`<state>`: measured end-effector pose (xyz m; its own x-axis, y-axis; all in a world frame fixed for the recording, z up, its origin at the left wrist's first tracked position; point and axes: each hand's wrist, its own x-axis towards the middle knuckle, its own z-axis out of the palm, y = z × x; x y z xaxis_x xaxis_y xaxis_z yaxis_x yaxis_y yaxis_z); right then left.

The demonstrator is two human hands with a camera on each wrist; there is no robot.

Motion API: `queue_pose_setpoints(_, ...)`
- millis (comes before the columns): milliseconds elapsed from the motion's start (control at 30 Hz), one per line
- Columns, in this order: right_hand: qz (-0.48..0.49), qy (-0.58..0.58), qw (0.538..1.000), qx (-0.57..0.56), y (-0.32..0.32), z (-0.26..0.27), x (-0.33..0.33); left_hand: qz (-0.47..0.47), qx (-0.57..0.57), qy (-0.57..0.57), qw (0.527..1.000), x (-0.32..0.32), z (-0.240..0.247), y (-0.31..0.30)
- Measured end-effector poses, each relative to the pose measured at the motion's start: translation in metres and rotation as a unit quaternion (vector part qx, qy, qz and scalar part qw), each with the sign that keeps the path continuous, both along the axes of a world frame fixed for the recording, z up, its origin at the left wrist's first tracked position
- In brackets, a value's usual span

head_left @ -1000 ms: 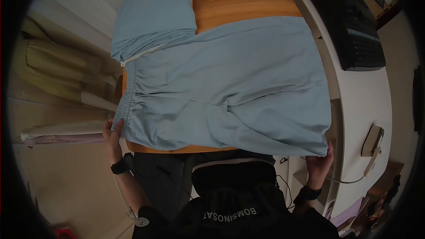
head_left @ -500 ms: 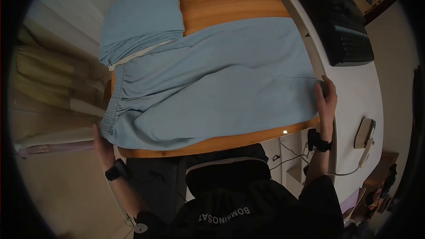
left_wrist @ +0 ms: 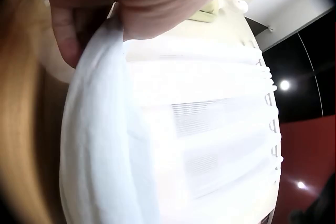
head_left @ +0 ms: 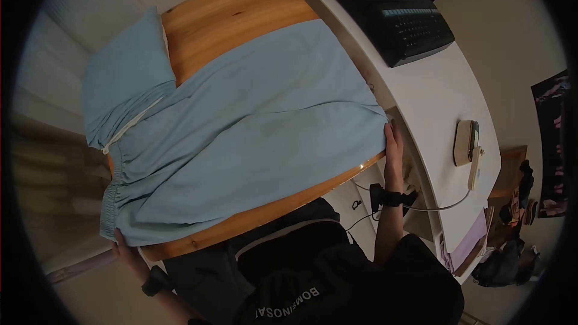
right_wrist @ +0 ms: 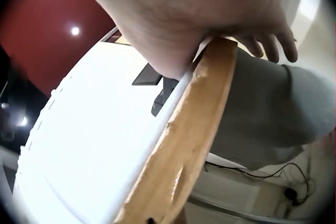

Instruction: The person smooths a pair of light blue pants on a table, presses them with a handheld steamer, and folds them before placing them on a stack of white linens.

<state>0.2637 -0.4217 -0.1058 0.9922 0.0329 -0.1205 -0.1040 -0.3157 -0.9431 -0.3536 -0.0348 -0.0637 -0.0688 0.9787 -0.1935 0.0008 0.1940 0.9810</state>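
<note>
A pair of light blue pants (head_left: pixel 259 144) lies spread across a wooden board (head_left: pixel 235 15), its gathered elastic waistband (head_left: pixel 108 207) on the left. My left hand (head_left: pixel 125 251) is at the near corner of the waistband. In the left wrist view, the fingers and thumb of that hand (left_wrist: pixel 142 3) grip the edge of the cloth (left_wrist: pixel 100 129). My right hand (head_left: pixel 393 147) touches the leg hem at the board's right end. Seen from the right wrist, this hand (right_wrist: pixel 184 19) lies across the board's edge (right_wrist: pixel 184 129), its loosely extended fingers reaching past the underside.
Folded light blue cloth (head_left: pixel 129 69) sits at the board's back left. A white desk (head_left: pixel 445 96) on the right carries a black keyboard (head_left: pixel 415 30) and a small beige device (head_left: pixel 465 141) with a cable. Curtains (head_left: pixel 48 108) hang at the left.
My right hand has moved the near pant leg away from me, uncovering the board's front edge. The crotch fold is covered now. My left hand stays at the waistband while the view turns right.
</note>
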Motion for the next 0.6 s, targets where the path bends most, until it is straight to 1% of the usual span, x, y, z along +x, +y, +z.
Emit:
queue_pose_setpoints(67, 0.004, -0.015, 1.000, 0.007, 0.006, 0.009, 0.004, -0.005, 0.017, -0.009, 1.000, 0.023, 0.007, -0.008)
queue_pose_setpoints(100, 0.074, -0.063, 0.993, -0.071, 0.006, 0.019, 0.005, 0.007, 0.007, -0.034, 0.999, 0.032, 0.005, -0.012)
queue_pose_setpoints(133, 0.142, -0.109, 0.973, -0.147, 0.009, 0.027, 0.005, 0.018, -0.003, -0.057, 0.998, 0.036, 0.002, -0.013)
queue_pose_setpoints(167, 0.145, -0.109, 0.973, -0.145, 0.011, 0.029, 0.008, 0.020, -0.001, -0.057, 0.998, 0.036, -0.004, -0.012)
queue_pose_setpoints(200, 0.154, -0.212, 0.939, -0.221, 0.013, 0.031, 0.012, 0.050, -0.017, -0.051, 0.997, 0.034, -0.011, -0.010)
queue_pose_setpoints(233, 0.162, -0.312, 0.889, -0.293, 0.016, 0.032, 0.016, 0.081, -0.033, -0.046, 0.995, 0.031, -0.016, -0.010)
queue_pose_setpoints(267, 0.168, -0.312, 0.889, -0.289, 0.019, 0.039, 0.019, 0.087, -0.031, -0.043, 0.995, 0.028, -0.018, -0.009)
queue_pose_setpoints(333, 0.195, -0.288, 0.905, -0.246, 0.024, 0.054, 0.024, 0.005, -0.039, -0.094, 0.995, 0.018, -0.021, -0.006)
queue_pose_setpoints(367, 0.186, -0.369, 0.886, -0.211, 0.026, 0.054, 0.027, 0.013, -0.051, -0.112, 0.992, 0.009, -0.027, 0.001)
queue_pose_setpoints(400, 0.178, -0.324, 0.915, -0.164, 0.023, 0.059, 0.026, 0.023, -0.047, -0.109, 0.993, -0.001, -0.032, 0.004)
queue_pose_setpoints(467, 0.154, -0.227, 0.958, -0.089, 0.011, 0.078, 0.022, -0.021, -0.107, -0.181, 0.977, -0.009, -0.029, 0.008)
queue_pose_setpoints(500, 0.139, -0.228, 0.963, -0.040, 0.002, 0.081, 0.025, -0.009, -0.134, -0.212, 0.968, -0.016, -0.029, 0.012)
queue_pose_setpoints(533, 0.122, -0.227, 0.966, 0.010, -0.005, 0.083, 0.027, -0.001, -0.130, -0.210, 0.969, -0.018, -0.023, 0.014)
queue_pose_setpoints(600, 0.102, -0.299, 0.949, -0.014, -0.015, 0.102, 0.026, -0.041, -0.096, -0.207, 0.973, -0.017, -0.012, 0.018)
